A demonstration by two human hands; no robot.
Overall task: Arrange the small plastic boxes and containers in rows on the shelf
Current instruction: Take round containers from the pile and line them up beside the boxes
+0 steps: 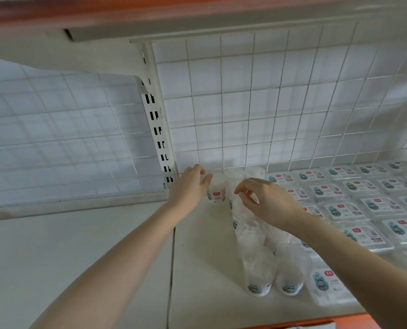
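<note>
Across the back of the white metal shelf (pixel 79 257) runs a white wire grid panel (pixel 245 103), split by a slotted white upright post (pixel 158 129). Overhead sits the underside of another white shelf with an orange front edge (pixel 197 5).

On the right half of the shelf board, flat clear plastic boxes with teal and red labels (pixel 373 205) lie in neat rows, touching side to side and reaching to the back panel. Just left of them stand tall clear round plastic containers with teal labels (pixel 259 269), lined up from the front edge towards the back; they are blurred, so their count is unclear. The left half of the shelf board is bare white metal.

At the rear, near the post, stands a small clear round container with a red-marked label (pixel 216 193). The left hand (pixel 188 188) reaches to it, fingers loosely spread, fingertips touching its left side and top. The right hand (pixel 266 203) hovers above the middle of the round containers' line, fingers curled downward over their tops; whether it pinches one cannot be told. Both bare forearms stretch in from the lower edge.
</note>
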